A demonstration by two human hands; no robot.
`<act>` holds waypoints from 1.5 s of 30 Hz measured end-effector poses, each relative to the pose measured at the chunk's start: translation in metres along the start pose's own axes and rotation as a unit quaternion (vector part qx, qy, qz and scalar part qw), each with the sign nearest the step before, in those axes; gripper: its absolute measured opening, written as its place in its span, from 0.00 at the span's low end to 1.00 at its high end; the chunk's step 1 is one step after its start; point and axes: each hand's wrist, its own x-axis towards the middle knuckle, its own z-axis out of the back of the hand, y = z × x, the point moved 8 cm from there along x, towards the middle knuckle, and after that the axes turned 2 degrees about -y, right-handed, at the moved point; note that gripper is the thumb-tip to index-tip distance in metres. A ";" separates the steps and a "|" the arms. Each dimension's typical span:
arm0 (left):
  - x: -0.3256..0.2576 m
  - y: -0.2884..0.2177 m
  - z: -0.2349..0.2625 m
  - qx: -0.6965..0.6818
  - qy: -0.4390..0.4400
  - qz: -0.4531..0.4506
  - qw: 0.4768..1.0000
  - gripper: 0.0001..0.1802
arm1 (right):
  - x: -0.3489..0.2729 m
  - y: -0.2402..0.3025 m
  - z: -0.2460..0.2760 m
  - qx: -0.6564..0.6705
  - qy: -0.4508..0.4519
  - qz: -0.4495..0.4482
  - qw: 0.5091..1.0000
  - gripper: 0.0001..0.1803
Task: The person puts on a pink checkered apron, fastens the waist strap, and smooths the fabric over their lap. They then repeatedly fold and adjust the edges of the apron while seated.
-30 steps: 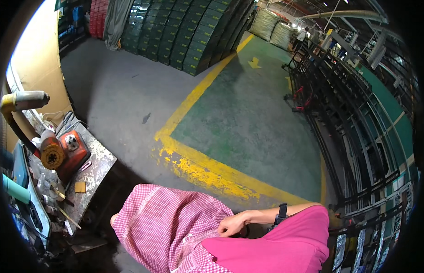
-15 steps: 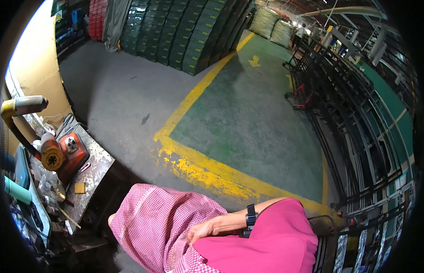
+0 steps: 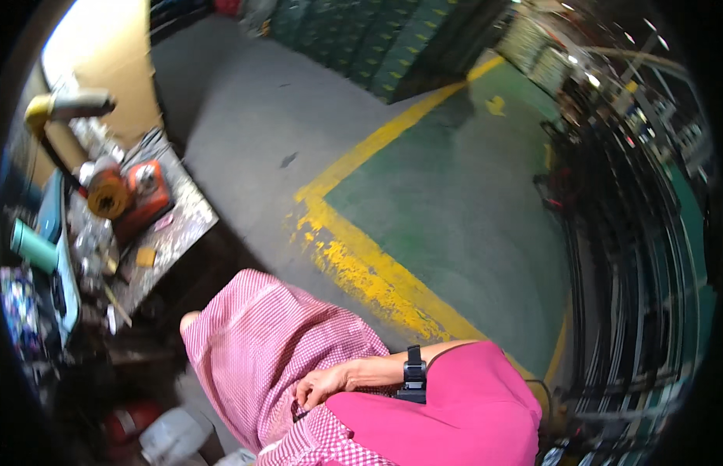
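Observation:
A pink-and-white checked cloth garment (image 3: 260, 342) spreads across the lower middle, below my view. My right hand (image 3: 321, 384) reaches in from the right, out of a plain pink sleeve (image 3: 462, 396), with a black strapped device (image 3: 413, 373) round the wrist. Its fingers are curled closed at the edge of the checked cloth. A small dark thing (image 3: 298, 412) shows under the fingertips, too little of it to name. My left hand does not show. A bit of bare skin (image 3: 189, 320) pokes out at the cloth's left edge, and I cannot tell which body part it is.
At left, a worn worktable (image 3: 187, 210) bears an orange machine (image 3: 148, 194); a teal cylinder (image 3: 34, 245) stands nearby. A white plastic container (image 3: 175, 435) lies low left. Stacked green crates (image 3: 361, 46) rise ahead. Dark metal racks (image 3: 625, 256) line the right, beyond yellow floor lines (image 3: 377, 147).
My view has turned, so the surroundings sit further right. My right hand has shifted slightly left and up along the checked cloth, and the small dark thing now shows under its fingers.

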 end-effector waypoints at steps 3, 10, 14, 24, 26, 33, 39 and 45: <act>-0.029 0.025 -0.007 -0.046 -0.013 0.027 0.998 0.11 | -0.010 0.003 -0.004 0.058 0.025 -0.028 0.998 0.11; -0.066 0.062 -0.016 -0.148 -0.042 0.070 0.986 0.10 | -0.008 -0.014 0.004 0.161 0.066 -0.077 0.982 0.11; -0.034 0.072 -0.016 -0.233 -0.010 0.009 0.972 0.10 | -0.010 -0.013 0.008 0.180 0.073 -0.062 0.979 0.09; 0.044 -0.033 -0.051 -0.121 0.198 -0.097 0.968 0.11 | -0.038 0.002 0.020 0.225 0.008 -0.001 0.974 0.10; 0.050 -0.039 -0.062 -0.099 0.242 -0.086 0.961 0.11 | -0.043 -0.002 0.022 0.226 -0.006 -0.001 0.974 0.10; 0.057 -0.036 -0.069 -0.131 0.323 -0.079 0.934 0.11 | -0.072 -0.020 0.029 0.118 -0.075 -0.062 0.988 0.11; 0.067 -0.025 -0.067 -0.117 0.346 -0.101 0.926 0.13 | -0.114 -0.066 0.024 -0.053 -0.118 -0.114 0.985 0.15; 0.073 -0.014 -0.062 -0.144 0.353 -0.138 0.914 0.12 | -0.120 -0.074 0.035 0.095 -0.094 -0.154 0.979 0.14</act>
